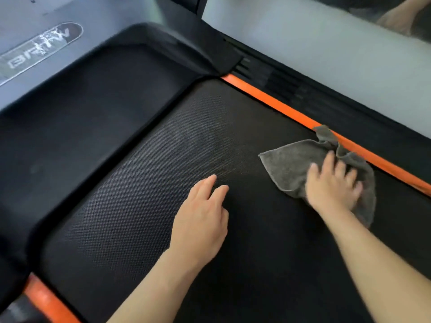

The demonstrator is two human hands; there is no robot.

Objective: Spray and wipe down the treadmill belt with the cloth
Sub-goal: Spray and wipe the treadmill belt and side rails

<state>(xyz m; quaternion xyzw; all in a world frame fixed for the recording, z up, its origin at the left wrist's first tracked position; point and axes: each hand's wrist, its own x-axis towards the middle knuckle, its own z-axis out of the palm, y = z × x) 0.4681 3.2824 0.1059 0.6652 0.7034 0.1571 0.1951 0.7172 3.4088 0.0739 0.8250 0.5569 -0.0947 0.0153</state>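
Nearest, left hand [200, 220], fingers straight, lies flat on treadmill belt [140, 183]; right hand [331, 185], fingers spread, presses grey cloth [286, 166] onto belt, cloth's far corner overlapping orange side strip [279, 106].

Entry 1, sole item: long oval badge with a silver rim and a face part pale, part dark [40, 51]. It is set on the smooth grey plastic motor hood [112, 17], near the hood's left edge, beyond the head end of the black textured treadmill belt [163, 183]. It bears one word in pale block capitals, on a single line running along the badge. The word reads roughly "BRTW". The first letter B and the last letter W are fairly sure; the middle letters are smeared by blur and glare and remain uncertain.
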